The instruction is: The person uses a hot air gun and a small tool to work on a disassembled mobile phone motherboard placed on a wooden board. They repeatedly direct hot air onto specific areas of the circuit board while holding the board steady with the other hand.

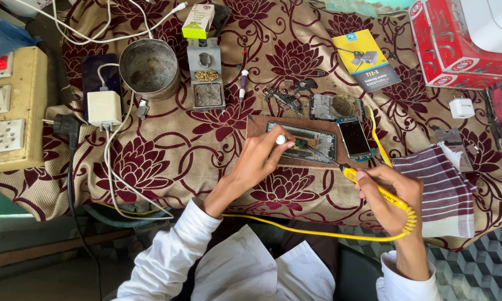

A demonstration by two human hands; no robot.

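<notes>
Left hand (pixel 260 158): forearm extended forward from a white sleeve, wrist straight, fingers curled, thumb and fingertips pinched together at the far end. Right hand (pixel 389 196): forearm rising from a white cuff, wrist bent slightly inward, fingers wrapped in a pen-style grip, thumb pressed along the top.

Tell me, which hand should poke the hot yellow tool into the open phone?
Right hand, probably: it already grips the yellow soldering iron, tip pointing at the opened phone. The left hand holds a small tool there.
</notes>
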